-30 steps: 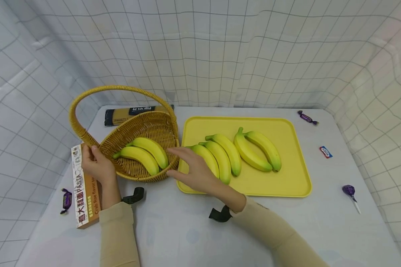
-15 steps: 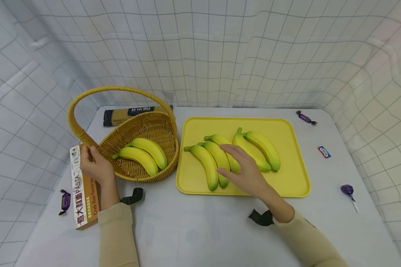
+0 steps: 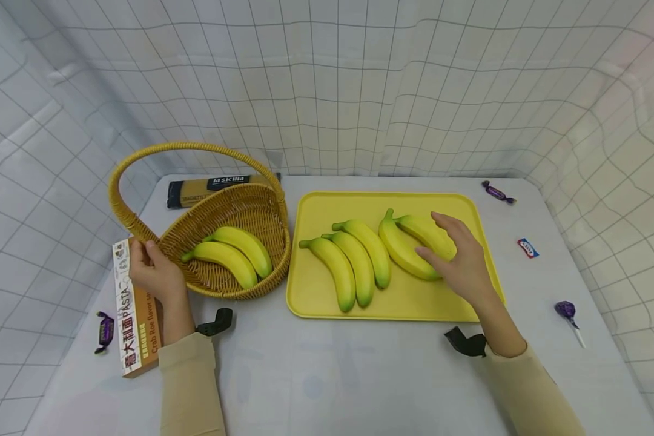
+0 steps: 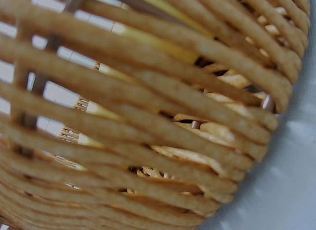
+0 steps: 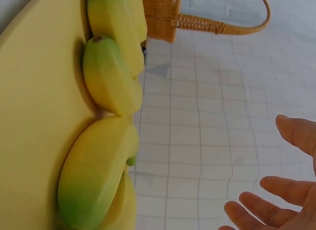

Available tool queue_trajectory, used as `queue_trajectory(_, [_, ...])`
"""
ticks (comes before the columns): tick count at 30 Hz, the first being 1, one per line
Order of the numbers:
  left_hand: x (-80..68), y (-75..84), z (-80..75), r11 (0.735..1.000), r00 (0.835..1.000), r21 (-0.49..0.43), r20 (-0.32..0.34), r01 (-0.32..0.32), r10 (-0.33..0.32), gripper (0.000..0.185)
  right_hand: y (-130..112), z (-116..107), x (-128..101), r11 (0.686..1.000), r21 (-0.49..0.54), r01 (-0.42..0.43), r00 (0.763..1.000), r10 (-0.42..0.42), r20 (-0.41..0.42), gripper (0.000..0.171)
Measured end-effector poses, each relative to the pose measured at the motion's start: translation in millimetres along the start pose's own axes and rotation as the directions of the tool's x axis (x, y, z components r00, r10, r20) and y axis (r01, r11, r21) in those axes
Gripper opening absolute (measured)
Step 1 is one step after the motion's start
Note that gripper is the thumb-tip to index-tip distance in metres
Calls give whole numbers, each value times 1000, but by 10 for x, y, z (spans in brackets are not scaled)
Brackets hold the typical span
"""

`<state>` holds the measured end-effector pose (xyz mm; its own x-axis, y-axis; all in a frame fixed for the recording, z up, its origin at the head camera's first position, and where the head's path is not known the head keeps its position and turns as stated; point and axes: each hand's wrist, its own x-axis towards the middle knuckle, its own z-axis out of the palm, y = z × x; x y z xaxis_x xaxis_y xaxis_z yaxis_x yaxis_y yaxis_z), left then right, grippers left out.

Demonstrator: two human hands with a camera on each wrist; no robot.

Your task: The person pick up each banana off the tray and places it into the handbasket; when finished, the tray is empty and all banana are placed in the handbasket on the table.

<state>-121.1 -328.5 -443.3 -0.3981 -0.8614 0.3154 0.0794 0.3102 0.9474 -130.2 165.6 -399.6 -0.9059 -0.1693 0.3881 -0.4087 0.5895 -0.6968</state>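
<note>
My left hand (image 3: 160, 275) holds the rim of a wicker basket (image 3: 261, 212) on the left, close to the foot of its tall handle (image 3: 196, 145). Two bananas (image 3: 226, 260) lie side by side inside it. Woven strands of the basket (image 4: 123, 92) fill the left wrist view, which does not show the hand. Above the right end of a yellow tray (image 3: 332, 206), my right hand (image 3: 465, 266) hovers with fingers and thumb spread, over the rightmost banana (image 3: 425, 230). Several bananas (image 5: 94, 175) rest on the tray, and the right hand's fingers (image 5: 281, 188) appear apart from them.
Behind the basket lies a spaghetti pack (image 3: 196, 192). A pasta box (image 3: 136, 315) is under the left forearm, with a wrapped candy (image 3: 105, 332) beside it. Right of the tray are another purple candy (image 3: 498, 192), a small red-and-blue packet (image 3: 528, 247) and a lollipop (image 3: 567, 312).
My right hand has moved right, from the basket's edge across the tray to the rightmost bananas. The left hand keeps its hold on the basket, and the bananas stay where they were.
</note>
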Motion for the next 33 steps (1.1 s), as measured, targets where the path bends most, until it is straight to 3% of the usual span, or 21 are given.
queue_trajectory(5, [-12, 27, 6, 1000, 1000, 8, -7, -5, 5, 28, 218, -6, 70, 998, -33, -55, 998, 55, -9, 67])
queue_trajectory(12, [-146, 313, -5, 1000, 1000, 6, -16, -2, 2, 28, 453, 55, 104, 982, -57, -180, 981, 184, 67, 72])
queue_trajectory(16, [-182, 390, -17, 1000, 1000, 6, -13, 2, -2, 28, 550, 89, 114, 969, -61, -239, 963, 245, 117, 74])
queue_trajectory(26, [-170, 369, -24, 1000, 1000, 11, -12, 3, -3, 29, 685, 131, 108, 932, -73, -355, 912, 362, 194, 83])
queue_trajectory(33, [-38, 79, 4, 999, 1000, 40, -11, 21, -20, 29, 776, 161, 96, 898, -52, -437, 873, 438, 216, 87])
